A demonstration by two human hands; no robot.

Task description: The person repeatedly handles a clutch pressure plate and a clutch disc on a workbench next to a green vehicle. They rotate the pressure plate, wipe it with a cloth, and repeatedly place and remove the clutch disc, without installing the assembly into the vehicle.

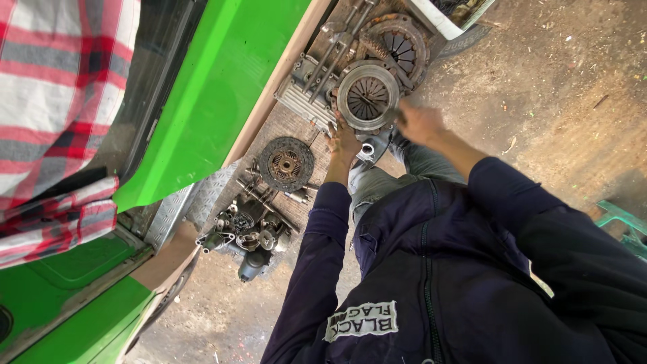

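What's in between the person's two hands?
In the head view, the lower rim of the round metal clutch cover lies between the left hand and the right hand, both at its edge.

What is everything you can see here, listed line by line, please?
round grey steel clutch pressure plate: one, grey, top centre, between both hands
rusty round pressure plate: one, brown, just behind the grey one
dark round clutch friction disc: one, black-brown, left of the hands
ribbed grey metal casing: one, left of the grey plate
heap of small oily engine parts: several, dark grey, below the disc
bright green vehicle body panel: one, left
red-and-white checked shirt of another person: one, far left
dirt floor: brown, right
left hand: on the grey plate's lower rim
right hand: blurred, at its right edge
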